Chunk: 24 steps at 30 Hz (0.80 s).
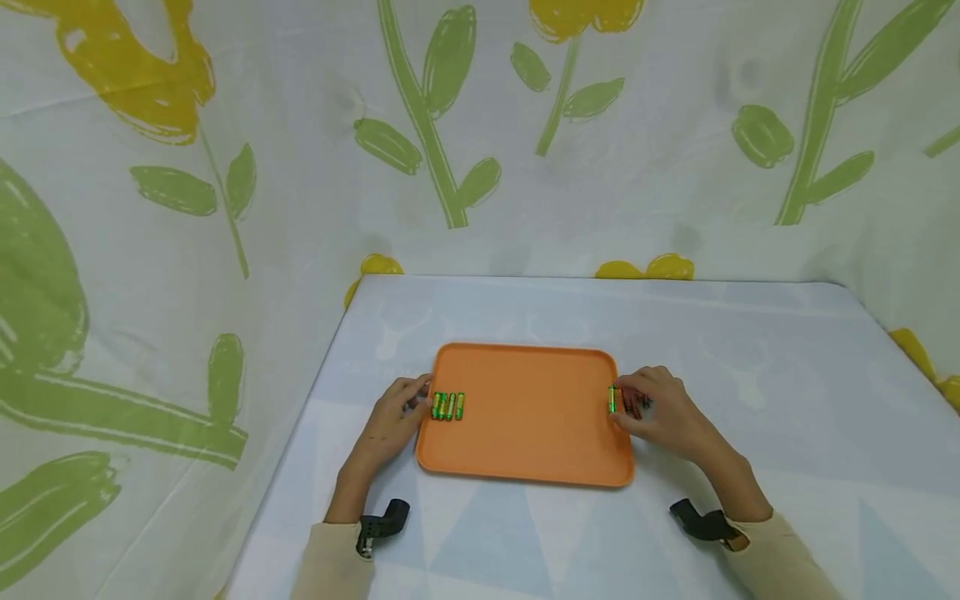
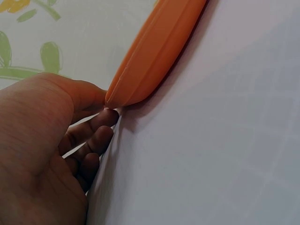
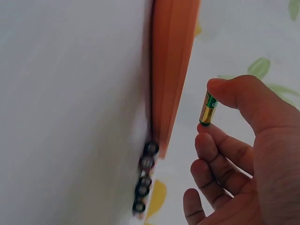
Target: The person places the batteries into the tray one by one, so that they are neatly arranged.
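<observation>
An orange tray [image 1: 525,417] lies on the table, its rim also large in the left wrist view. My left hand [image 1: 393,421] holds the tray's left edge, thumb on the rim and fingertips low beside it. Inside the tray near that thumb, several green-and-gold batteries [image 1: 448,407] lie side by side. Over the tray's right edge, my right hand [image 1: 660,414] pinches one green-and-gold battery [image 3: 208,108] by its ends between thumb and index finger. Below that hand, several dark-ended batteries [image 3: 144,187] stand in a row beside the tray, blurred in the right wrist view and partly hidden in the head view.
The pale patterned tabletop [image 1: 510,542] extends around the tray. A white cloth backdrop [image 1: 637,192] with green leaves and yellow flowers rises behind and at the left. Black wrist mounts [image 1: 385,521] sit at both sleeves.
</observation>
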### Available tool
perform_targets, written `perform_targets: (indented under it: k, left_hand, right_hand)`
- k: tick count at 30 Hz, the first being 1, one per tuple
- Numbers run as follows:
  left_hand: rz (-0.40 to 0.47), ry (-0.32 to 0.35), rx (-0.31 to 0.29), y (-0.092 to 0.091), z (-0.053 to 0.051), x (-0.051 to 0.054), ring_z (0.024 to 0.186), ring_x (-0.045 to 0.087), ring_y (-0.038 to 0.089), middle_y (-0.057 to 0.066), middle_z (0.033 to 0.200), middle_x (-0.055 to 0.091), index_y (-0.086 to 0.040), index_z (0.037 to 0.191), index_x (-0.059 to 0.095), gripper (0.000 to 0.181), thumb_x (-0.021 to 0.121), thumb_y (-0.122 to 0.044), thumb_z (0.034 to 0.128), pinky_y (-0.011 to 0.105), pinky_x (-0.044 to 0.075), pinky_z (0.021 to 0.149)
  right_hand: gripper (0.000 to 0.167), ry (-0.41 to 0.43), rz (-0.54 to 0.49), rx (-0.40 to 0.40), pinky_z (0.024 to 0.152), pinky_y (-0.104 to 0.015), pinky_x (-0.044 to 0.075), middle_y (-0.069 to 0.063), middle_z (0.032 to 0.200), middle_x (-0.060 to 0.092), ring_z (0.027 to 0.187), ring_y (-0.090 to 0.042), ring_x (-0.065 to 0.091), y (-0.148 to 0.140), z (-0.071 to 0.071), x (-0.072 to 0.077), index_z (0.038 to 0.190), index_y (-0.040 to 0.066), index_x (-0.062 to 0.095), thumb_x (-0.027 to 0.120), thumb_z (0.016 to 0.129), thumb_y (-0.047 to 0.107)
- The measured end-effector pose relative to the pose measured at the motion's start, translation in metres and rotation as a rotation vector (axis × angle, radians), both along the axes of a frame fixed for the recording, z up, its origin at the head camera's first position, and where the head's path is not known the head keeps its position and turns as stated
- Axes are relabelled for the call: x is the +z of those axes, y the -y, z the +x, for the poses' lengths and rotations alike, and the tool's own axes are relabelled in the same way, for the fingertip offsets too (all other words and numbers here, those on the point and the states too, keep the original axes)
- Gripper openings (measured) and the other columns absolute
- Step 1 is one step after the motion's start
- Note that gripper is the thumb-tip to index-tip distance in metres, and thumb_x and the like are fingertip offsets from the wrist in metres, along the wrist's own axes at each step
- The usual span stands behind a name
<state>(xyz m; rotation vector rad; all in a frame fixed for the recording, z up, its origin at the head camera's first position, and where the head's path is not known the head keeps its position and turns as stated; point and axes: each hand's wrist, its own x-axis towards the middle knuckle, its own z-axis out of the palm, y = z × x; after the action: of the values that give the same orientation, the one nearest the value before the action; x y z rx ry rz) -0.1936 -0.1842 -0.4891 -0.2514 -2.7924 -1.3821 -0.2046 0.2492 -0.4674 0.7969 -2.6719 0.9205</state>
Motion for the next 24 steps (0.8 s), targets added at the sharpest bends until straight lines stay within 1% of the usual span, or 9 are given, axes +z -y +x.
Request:
perform_targets:
  k: [4, 10, 12, 18, 24]
  left_hand:
    - [0.003, 0.009, 0.003, -0.001, -0.001, -0.001, 0.098, 0.051, 0.016, 0.003, 0.119, 0.058, -0.009, 0.146, 0.052, 0.046, 0.059, -0.019, 0.1025, 0.037, 0.043, 0.084]
    - [-0.005, -0.002, 0.002, -0.002, 0.001, 0.003, 0.097, 0.051, 0.018, 0.005, 0.119, 0.058, -0.006, 0.146, 0.052, 0.046, 0.060, -0.017, 0.1022, 0.038, 0.043, 0.083]
    - [-0.003, -0.003, 0.002, -0.002, 0.002, 0.003, 0.097, 0.051, 0.018, 0.005, 0.119, 0.058, -0.006, 0.146, 0.052, 0.046, 0.060, -0.017, 0.1022, 0.038, 0.043, 0.083]
    - [-0.012, -0.010, 0.001, -0.001, 0.000, 0.002, 0.097, 0.051, 0.017, 0.005, 0.120, 0.058, -0.006, 0.146, 0.052, 0.046, 0.059, -0.019, 0.1025, 0.037, 0.043, 0.082]
    - [0.001, -0.006, 0.001, -0.001, 0.001, 0.002, 0.098, 0.052, 0.017, 0.005, 0.120, 0.059, -0.007, 0.146, 0.053, 0.045, 0.060, -0.018, 0.1021, 0.038, 0.042, 0.081]
  right_hand:
    - [0.035, 0.011, -0.030, 0.036, 0.079, -0.042, 0.027, -0.001, 0.091, 0.058, 0.091, -0.022, 0.044, 0.015, 0.002, 0.000, 0.108, 0.012, 0.069, 0.086, 0.077, 0.015]
    - [0.033, 0.030, -0.036, 0.053, 0.079, -0.040, 0.035, 0.005, 0.093, 0.058, 0.096, -0.016, 0.047, 0.037, 0.002, -0.002, 0.107, 0.018, 0.069, 0.086, 0.079, 0.019]
    - [0.032, 0.041, -0.034, 0.056, 0.081, -0.040, 0.038, 0.006, 0.094, 0.058, 0.097, -0.014, 0.048, 0.044, 0.003, -0.003, 0.107, 0.018, 0.069, 0.086, 0.079, 0.019]
    - [0.033, 0.054, -0.025, 0.065, 0.084, -0.044, 0.036, 0.003, 0.094, 0.059, 0.096, -0.015, 0.050, 0.063, 0.003, -0.004, 0.108, 0.017, 0.070, 0.085, 0.080, 0.021]
    - [0.034, 0.065, -0.028, 0.090, 0.082, -0.041, 0.040, 0.002, 0.094, 0.057, 0.096, -0.016, 0.048, 0.081, -0.001, -0.005, 0.109, 0.016, 0.070, 0.085, 0.080, 0.024]
